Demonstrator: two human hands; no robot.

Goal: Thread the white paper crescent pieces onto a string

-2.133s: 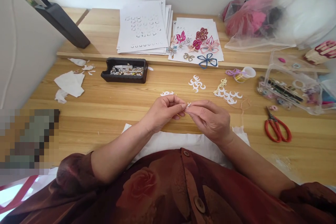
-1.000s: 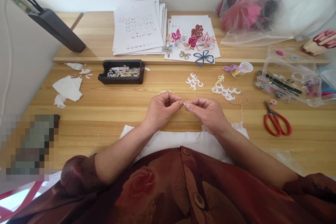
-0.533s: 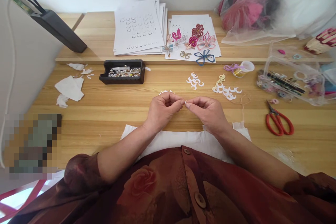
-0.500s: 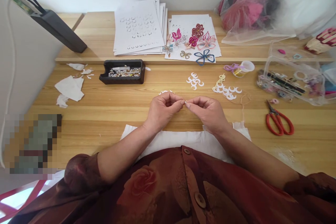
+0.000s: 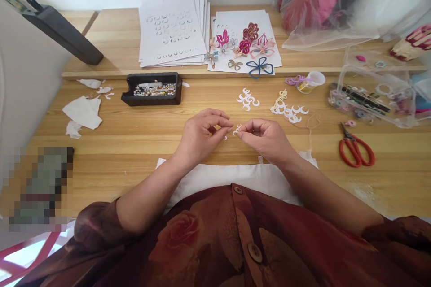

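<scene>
My left hand (image 5: 204, 134) hovers above the table with thumb and forefinger tips brought close together; what lies between them, if anything, is too small to tell. A bit of white (image 5: 225, 138) shows just under its thumb. Facing it, my right hand (image 5: 264, 139) pinches at the edge of small white paper crescents (image 5: 236, 130). A narrow gap separates the fingertips of both hands. Beyond them lies a loose pile of white crescents (image 5: 248, 99), and another crescent pile (image 5: 292, 112) sits to the right beside a pale yellow cord (image 5: 281, 98).
Red-handled scissors (image 5: 357, 150) lie at right, near a clear plastic box (image 5: 373, 94) of trinkets. A black tray (image 5: 151, 89) holds beads. Paper sheets (image 5: 173, 31) and flower ornaments (image 5: 251, 47) rest on the raised shelf. A white cloth (image 5: 232, 177) lies before me.
My hands have parted slightly, the left moving a little to the left, its fingers loosening. White crescents now show by my right fingertips. The whole view has shifted a little.
</scene>
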